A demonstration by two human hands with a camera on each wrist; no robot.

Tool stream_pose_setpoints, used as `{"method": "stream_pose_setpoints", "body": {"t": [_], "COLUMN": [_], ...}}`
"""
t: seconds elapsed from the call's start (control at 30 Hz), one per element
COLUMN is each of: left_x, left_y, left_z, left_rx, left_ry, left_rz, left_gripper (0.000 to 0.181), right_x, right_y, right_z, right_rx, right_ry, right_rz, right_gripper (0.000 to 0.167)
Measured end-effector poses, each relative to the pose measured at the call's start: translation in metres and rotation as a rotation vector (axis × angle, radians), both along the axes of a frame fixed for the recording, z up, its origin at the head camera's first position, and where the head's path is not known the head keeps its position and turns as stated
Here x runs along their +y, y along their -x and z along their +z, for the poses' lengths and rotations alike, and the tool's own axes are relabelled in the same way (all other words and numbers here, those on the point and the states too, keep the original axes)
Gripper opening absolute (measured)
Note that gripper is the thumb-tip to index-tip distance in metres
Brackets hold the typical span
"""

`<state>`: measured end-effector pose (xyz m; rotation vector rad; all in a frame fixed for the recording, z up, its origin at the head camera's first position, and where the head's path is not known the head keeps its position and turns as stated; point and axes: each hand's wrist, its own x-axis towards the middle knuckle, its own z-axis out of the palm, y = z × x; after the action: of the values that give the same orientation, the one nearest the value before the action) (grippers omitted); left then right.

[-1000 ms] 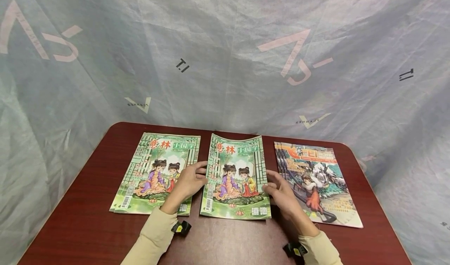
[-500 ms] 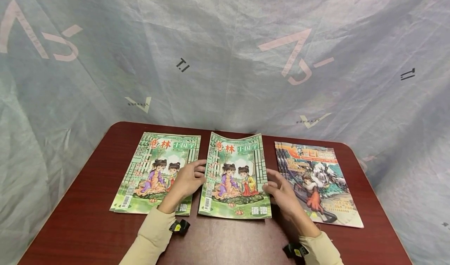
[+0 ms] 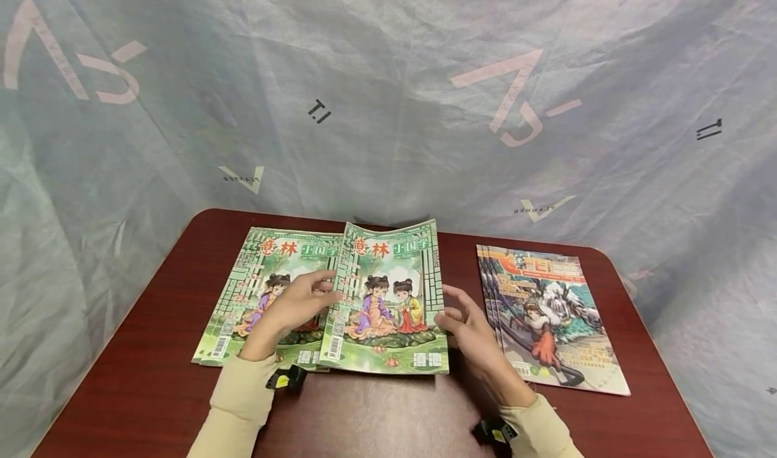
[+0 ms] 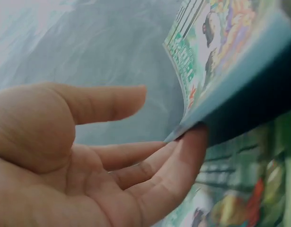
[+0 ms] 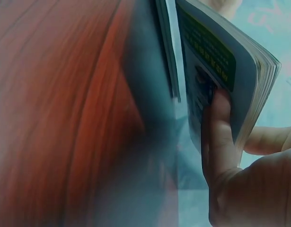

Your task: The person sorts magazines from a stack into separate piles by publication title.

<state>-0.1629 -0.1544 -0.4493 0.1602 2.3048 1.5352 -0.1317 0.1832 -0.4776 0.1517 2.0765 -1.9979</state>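
A green magazine [image 3: 385, 296], its cover showing two figures in robes, is raised off the table, its far edge bowed. My right hand [image 3: 476, 340] pinches its right edge; in the right wrist view the fingers [image 5: 220, 127] lie against the back cover and the thumb is on the other side. At the left edge is my left hand [image 3: 297, 306]. In the left wrist view its fingers [image 4: 173, 175] touch the spine from beneath, while the thumb stands apart. Below lies a stack of matching green magazines [image 3: 233, 323], partly covered by the held magazine and left hand.
On the right of the dark red table [image 3: 146, 390] lies a fanned stack of other magazines [image 3: 564, 330], with a red-gloved figure on top. A grey printed cloth [image 3: 388, 107] hangs behind and at both sides of the table.
Both hands have moved left with the green magazine, which has risen from between the two stacks. It now overlaps the right edge of the left stack.
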Motion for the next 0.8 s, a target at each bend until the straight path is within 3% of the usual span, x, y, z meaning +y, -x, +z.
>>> {"method": "stream_pose_setpoints", "body": {"t": [0.17,0.4,0.63,0.8], "left_x": [-0.020,-0.050,-0.077,-0.094], "left_y": [0.000,0.000,-0.003,-0.005], "left_z": [0.007,0.013,0.017,0.019], "left_rx": [-0.006,0.055,-0.023,-0.014], "left_ry": [-0.029,0.041,0.071,0.154], "left_rz": [-0.026,-0.038,-0.003,0.017], "left_gripper": [0.067,0.067,0.072,0.072], "right_x": [-0.020,-0.054,-0.089,-0.112], "right_y": [0.002,0.005,0.008,0.011], "right_z": [0.002,0.001,-0.004,-0.006], "right_rx": [0.023,0.046,0.075,0.087], "right_ry": [0.020,0.113,0.116,0.121], "right_rz": [0.005,0.027,0.047,0.070], "right_gripper": [0.063,0.062,0.061,0.060]}}
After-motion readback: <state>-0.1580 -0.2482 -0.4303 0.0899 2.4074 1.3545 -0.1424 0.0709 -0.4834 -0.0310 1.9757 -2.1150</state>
